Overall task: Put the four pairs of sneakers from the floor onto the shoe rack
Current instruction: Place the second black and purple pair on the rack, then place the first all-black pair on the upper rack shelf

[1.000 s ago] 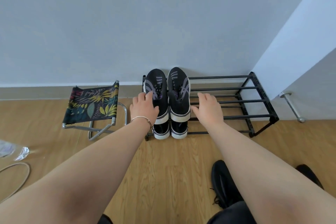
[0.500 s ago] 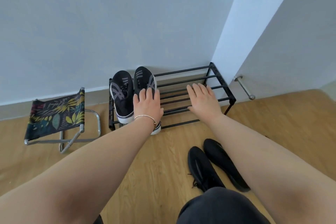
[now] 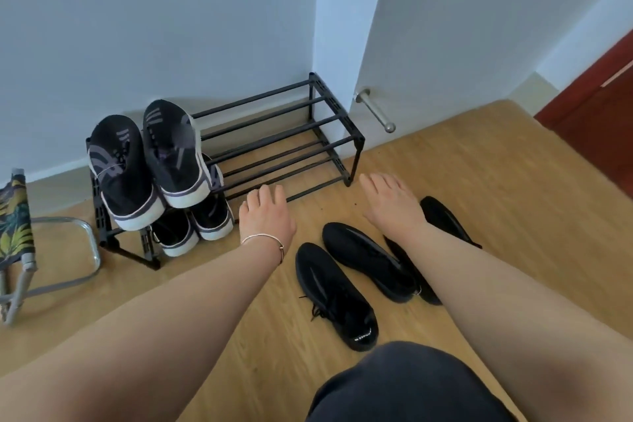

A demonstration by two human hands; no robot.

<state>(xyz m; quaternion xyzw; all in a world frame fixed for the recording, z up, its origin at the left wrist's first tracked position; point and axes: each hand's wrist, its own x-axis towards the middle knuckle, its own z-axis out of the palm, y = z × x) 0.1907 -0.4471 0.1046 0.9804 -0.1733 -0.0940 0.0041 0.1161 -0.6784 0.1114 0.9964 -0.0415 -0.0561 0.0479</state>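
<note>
The black shoe rack (image 3: 274, 144) stood on the wooden floor (image 3: 479, 181) against the pale wall (image 3: 154, 10), its right end near the wall's corner. At the rack's left end, one pair of black sneakers with grey stripes (image 3: 150, 161) lay on the top shelf, heels overhanging the front rail and toes toward the wall. Directly under them, a second pair with white soles (image 3: 191, 226) sat on the lower shelf, only the heels showing. The rest of both shelves, from the middle to the right end, was bare bars.

Two more pairs waited on the floor in front of the rack's right half. The nearer black pair (image 3: 352, 281) lay side by side, toes pointing toward the rack. The other black pair (image 3: 445, 219) was mostly hidden behind the right forearm (only a toe and part of a side could be made out).

The left hand (image 3: 265, 216), with a thin bracelet (image 3: 263, 238) at the wrist, was spread flat, palm down, empty, just before the rack's front rail. The right hand (image 3: 390, 200) was likewise released, fingers extended, holding nothing, above the floor near the hidden pair.

A folding stool with a leaf-print seat (image 3: 17, 233) stood at the left edge of view.
</note>
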